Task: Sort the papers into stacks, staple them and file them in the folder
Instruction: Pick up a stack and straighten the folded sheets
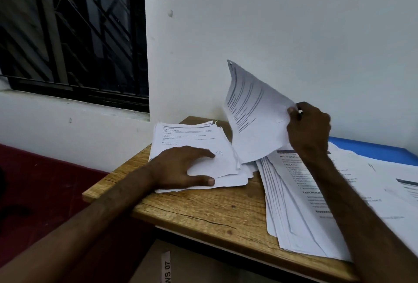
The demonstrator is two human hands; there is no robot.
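**Sorting step: sheet lifted mid-transfer**

Sheet (255, 119) held up by its edge, pinched in right hand (308, 126), between the two piles. Left hand (181, 167) lies flat, fingers spread, gripping nothing, pressing left stack (192, 140). Fanned pile (291, 203) sits under right forearm on counter (203, 210); blue folder (373, 149) just beyond. Next, probably: lay sheet on correct stack. No stapler seen.

I see a white wall (271, 22) at the far side, a dark barred window (72, 29) far left, a wooden surface (203, 210) and dark red floor (45, 183) near left.
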